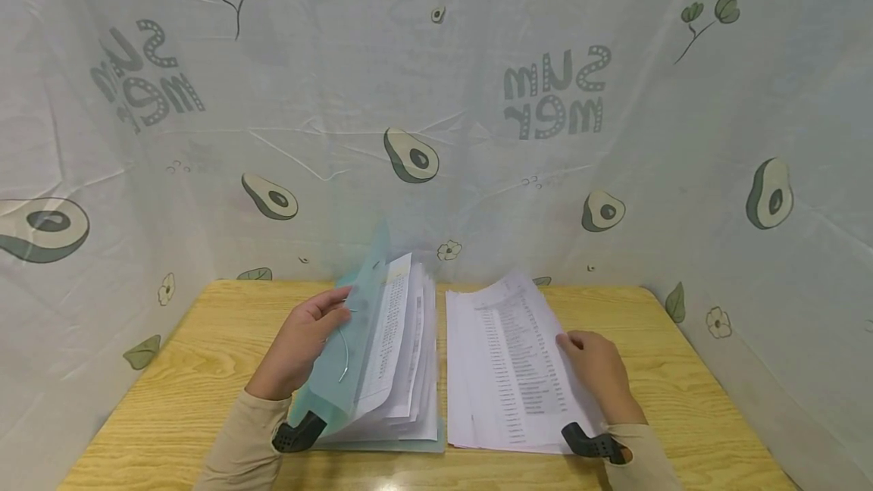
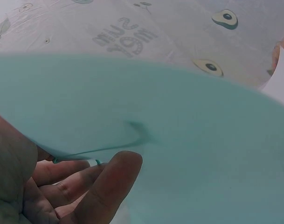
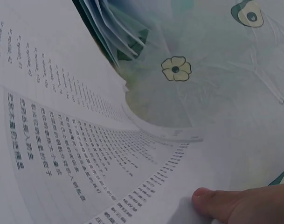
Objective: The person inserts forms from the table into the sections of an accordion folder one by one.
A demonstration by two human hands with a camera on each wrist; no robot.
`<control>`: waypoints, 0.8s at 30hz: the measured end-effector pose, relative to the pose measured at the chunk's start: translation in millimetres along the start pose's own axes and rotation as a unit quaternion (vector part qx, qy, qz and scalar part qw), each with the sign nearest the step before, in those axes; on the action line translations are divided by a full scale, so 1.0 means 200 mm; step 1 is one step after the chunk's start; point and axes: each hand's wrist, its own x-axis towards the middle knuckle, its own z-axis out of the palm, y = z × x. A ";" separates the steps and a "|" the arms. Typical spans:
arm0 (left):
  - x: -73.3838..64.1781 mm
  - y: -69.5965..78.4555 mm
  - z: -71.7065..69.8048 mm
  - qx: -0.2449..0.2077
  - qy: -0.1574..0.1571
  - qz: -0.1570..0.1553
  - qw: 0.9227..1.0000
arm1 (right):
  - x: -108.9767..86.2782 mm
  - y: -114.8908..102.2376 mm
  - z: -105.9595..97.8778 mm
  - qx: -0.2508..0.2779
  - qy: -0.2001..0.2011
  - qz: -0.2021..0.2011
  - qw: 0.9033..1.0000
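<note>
A translucent teal folder (image 1: 334,381) lies at the left centre of the table with its cover raised. My left hand (image 1: 303,339) holds that cover by its left side. In the left wrist view, the cover (image 2: 202,154) fills much of the picture, with the thumb against it. A thin white cord (image 1: 345,358) hangs on the cover. Inside the folder stands a thick bundle of printed papers (image 1: 392,339). To its right lies a stack of printed sheets (image 1: 477,400). My right hand (image 1: 600,370) pinches the right edge of the top sheet (image 3: 146,163), which bends upward.
Both piles rest on a wood-grain table (image 1: 232,332), with a narrow gap between them. A pale curtain (image 1: 477,211) with avocado prints surrounds the back and sides. A dark wrist mount (image 1: 300,433) sits by each sleeve.
</note>
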 end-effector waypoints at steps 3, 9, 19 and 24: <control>0.00 0.00 0.00 -0.001 -0.001 0.000 1.000 | 0.00 -0.02 0.00 0.029 0.019 -0.006 0.999; 0.00 0.00 0.00 0.000 -0.003 0.000 1.000 | -0.01 -0.05 0.01 0.065 0.036 -0.017 0.997; 0.00 0.01 0.00 -0.005 -0.002 0.001 1.000 | 0.00 -0.06 0.01 0.046 0.001 -0.041 0.998; -0.01 0.01 0.01 -0.001 -0.001 -0.001 1.000 | 0.00 -0.09 0.02 0.067 0.028 -0.045 0.996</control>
